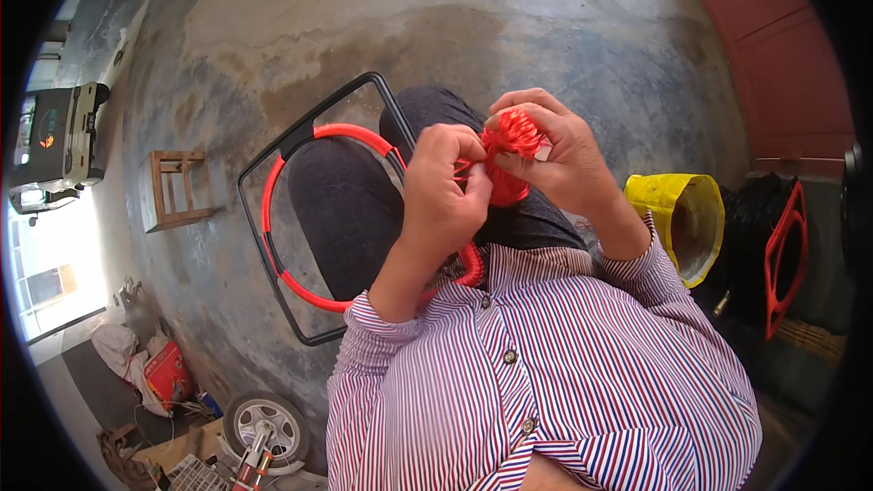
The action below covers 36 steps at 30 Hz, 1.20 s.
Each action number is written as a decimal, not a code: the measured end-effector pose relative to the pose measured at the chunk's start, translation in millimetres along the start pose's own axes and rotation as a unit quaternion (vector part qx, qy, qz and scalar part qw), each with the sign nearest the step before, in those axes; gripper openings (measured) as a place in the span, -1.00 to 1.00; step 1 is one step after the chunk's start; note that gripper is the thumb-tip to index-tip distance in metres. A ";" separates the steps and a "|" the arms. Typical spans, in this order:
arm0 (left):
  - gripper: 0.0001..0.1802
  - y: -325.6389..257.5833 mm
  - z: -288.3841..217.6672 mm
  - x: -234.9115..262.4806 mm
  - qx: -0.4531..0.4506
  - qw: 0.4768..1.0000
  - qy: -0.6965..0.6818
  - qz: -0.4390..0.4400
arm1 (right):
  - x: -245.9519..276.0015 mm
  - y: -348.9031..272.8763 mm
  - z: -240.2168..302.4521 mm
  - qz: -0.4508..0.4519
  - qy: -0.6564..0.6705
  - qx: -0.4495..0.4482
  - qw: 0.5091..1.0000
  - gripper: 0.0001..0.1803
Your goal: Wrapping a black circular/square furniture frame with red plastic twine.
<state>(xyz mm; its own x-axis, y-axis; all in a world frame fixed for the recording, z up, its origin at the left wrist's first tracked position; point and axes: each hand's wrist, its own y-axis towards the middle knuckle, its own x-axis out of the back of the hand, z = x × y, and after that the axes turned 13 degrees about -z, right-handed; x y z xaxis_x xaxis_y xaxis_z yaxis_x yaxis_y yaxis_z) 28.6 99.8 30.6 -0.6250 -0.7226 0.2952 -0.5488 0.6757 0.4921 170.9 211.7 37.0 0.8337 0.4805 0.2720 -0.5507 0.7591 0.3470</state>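
My right hand [568, 155] is closed round a bundle of shiny red cord [516, 133], its looped end sticking up between thumb and fingers. Just left of it, my left hand [444, 184] pinches thin red strands at the bundle's side, fingertips close together. More red material hangs below the bundle over my thigh. Across my lap lies a black angular frame [252, 206] with a round hoop [275, 259] inside it, mostly covered in red. Near my left wrist the hoop carries a thicker red coil [472, 265], partly hidden by my forearm.
A small wooden stool [175, 189] stands on the concrete floor at left, with a vehicle [68, 141] beyond. At right are a yellow bucket-like container [677, 218] and a red-edged black frame [787, 259]. A wheel [265, 432] and clutter lie at lower left.
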 end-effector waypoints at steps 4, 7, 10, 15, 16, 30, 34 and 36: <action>-0.84 -1.3 2.9 11.1 0.255 0.961 -0.070 0.081 | 15.5 8.4 16.1 0.076 -0.081 -0.008 0.994 -0.65; -0.86 5.2 -1.1 12.9 -0.011 0.986 0.164 -0.011 | 21.0 4.6 6.7 -0.014 0.338 -0.251 0.907 -0.66; -0.85 7.3 2.1 15.7 0.052 0.992 0.106 -0.043 | 25.8 10.9 6.9 -0.040 0.360 -0.254 0.897 -0.67; -0.80 9.9 0.4 22.0 0.089 0.995 -0.005 -0.034 | 20.0 14.8 0.9 -0.062 0.342 -0.258 0.901 -0.70; -0.78 10.2 0.3 21.4 0.077 0.996 -0.031 -0.045 | 19.7 15.4 1.0 -0.068 0.342 -0.253 0.902 -0.70; -0.84 10.2 -8.0 11.5 0.321 0.906 -0.272 0.052 | 12.1 25.8 -0.8 0.035 0.317 -0.239 0.917 -0.68; -0.80 8.6 -3.4 10.2 0.356 0.885 -0.296 0.059 | 4.3 23.7 4.5 -0.008 0.345 -0.236 0.908 -0.69; -0.78 7.8 -3.8 10.2 0.329 0.907 -0.260 0.042 | 1.4 22.5 6.1 -0.018 0.355 -0.232 0.905 -0.69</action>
<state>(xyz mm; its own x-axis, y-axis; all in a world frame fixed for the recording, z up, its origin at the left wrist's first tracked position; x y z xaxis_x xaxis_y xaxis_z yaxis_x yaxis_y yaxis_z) 20.0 97.2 40.6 -0.7633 -0.6137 -0.2018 -0.5922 0.7895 -0.1608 159.4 226.7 50.6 0.7572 0.4878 -0.4345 -0.5839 0.8035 -0.1156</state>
